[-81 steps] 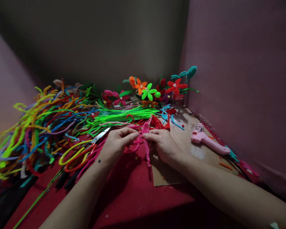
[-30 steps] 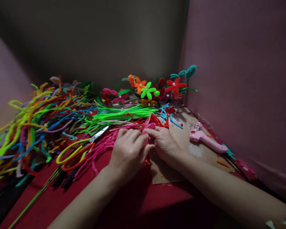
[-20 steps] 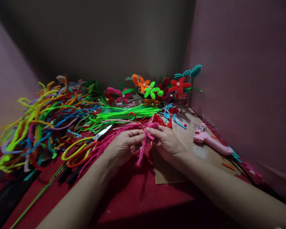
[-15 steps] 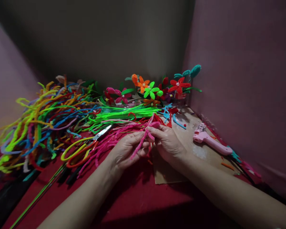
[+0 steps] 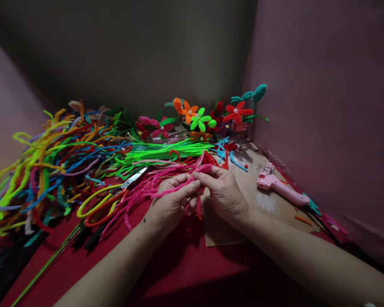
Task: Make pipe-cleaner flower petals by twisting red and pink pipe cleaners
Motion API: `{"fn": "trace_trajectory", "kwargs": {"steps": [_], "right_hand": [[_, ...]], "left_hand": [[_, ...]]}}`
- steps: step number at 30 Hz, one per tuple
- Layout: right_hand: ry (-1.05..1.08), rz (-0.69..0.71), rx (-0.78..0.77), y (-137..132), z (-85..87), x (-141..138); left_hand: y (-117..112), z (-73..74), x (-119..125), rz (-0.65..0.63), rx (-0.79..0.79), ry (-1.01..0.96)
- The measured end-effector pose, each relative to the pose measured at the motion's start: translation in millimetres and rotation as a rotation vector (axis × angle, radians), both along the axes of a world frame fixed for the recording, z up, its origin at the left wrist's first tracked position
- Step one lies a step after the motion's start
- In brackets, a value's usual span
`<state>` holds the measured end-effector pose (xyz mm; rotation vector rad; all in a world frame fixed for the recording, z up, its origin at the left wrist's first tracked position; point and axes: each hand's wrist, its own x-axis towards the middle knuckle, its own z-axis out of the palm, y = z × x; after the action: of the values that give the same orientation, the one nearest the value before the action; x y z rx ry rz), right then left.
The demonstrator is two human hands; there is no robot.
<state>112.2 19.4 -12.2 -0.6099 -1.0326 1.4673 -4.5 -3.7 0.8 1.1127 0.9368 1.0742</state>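
Between my two hands is a bent pink pipe cleaner (image 5: 178, 187), with one end lying over the back of my left fingers. My left hand (image 5: 176, 200) pinches it with thumb and fingertips. My right hand (image 5: 222, 187) grips its other part, where a folded pink loop shows above the thumb. The fingertips of both hands nearly touch, and what lies right between them is partly hidden. Just behind and left of my left hand lie loose pink pipe cleaners (image 5: 137, 198). Scissors (image 5: 110, 198) with yellow and orange handles lie left of them.
A multicoloured heap of pipe cleaners (image 5: 60, 157) spreads at the left, with a green bundle (image 5: 166, 149) behind my hands. Finished pipe-cleaner flowers (image 5: 200, 120) stand at the back wall. A pink glue gun (image 5: 283, 187) rests on cardboard (image 5: 252, 183) at the right. Thin green stems (image 5: 48, 266) lie front left.
The pipe cleaner's loose end, which hung down between my hands, now lies leftward across my left fingers. My left thumb has moved up against it. The view has shifted slightly.
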Motion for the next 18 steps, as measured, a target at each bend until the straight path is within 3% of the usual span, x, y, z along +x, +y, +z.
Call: {"fn": "trace_trajectory", "kwargs": {"steps": [4, 9, 12, 15, 18], "right_hand": [[-0.005, -0.001, -0.033, 1, -0.6, 0], [-0.012, 0.046, -0.193, 4, -3.7, -1], [-0.031, 0.059, -0.211, 4, -6.2, -2], [-0.049, 0.069, -0.221, 4, -8.0, -3], [-0.069, 0.077, -0.221, 5, -8.2, -2]], "left_hand": [[4, -2.9, -9, 0.009, 0.238, 0.353], [11, -6.3, -26, 0.139, 0.91, 1.082], [13, -3.2, -33, 0.124, 1.228, 1.405], [14, -1.6, -37, 0.1, 1.473, 1.5], [18, -2.3, -40, 0.061, 1.44, 1.435]]}}
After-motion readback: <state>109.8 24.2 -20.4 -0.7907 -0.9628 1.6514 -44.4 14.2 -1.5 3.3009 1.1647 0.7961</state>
